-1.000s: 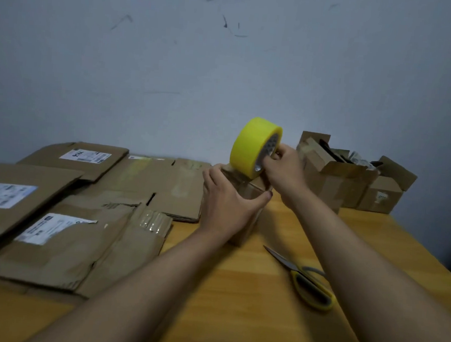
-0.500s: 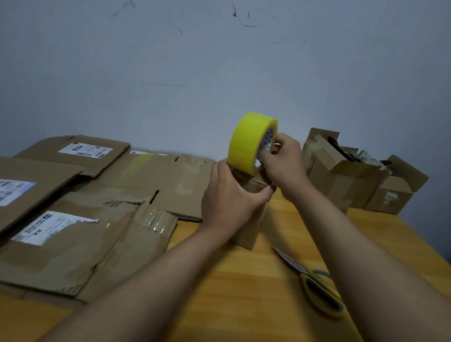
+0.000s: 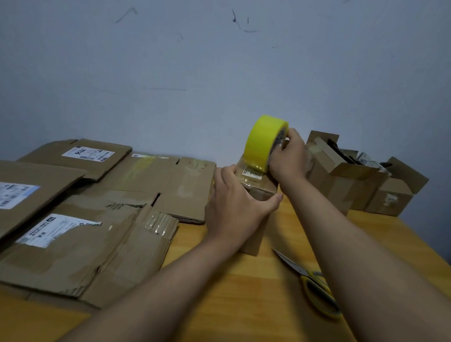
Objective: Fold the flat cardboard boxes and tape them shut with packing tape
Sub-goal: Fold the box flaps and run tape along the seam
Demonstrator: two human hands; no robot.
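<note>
Compared with half a second ago, the yellow roll of packing tape (image 3: pixel 265 143) has come down and now touches the far top edge of the small folded brown cardboard box (image 3: pixel 257 200), which stands near the middle of the wooden table (image 3: pixel 235 306). The right hand (image 3: pixel 287 159) grips the roll at its side, fingers curled round it. The left hand (image 3: pixel 236 204) holds the box's near top edge, thumb on the right. Flat cardboard sheets (image 3: pixel 79 227) cover the table's left side. At the far right corner stand open cardboard boxes (image 3: pixel 353 181) with dark things and paper inside; I cannot tell what these are. Yellow-handled scissors (image 3: pixel 312 283) lie near the right edge.
</note>
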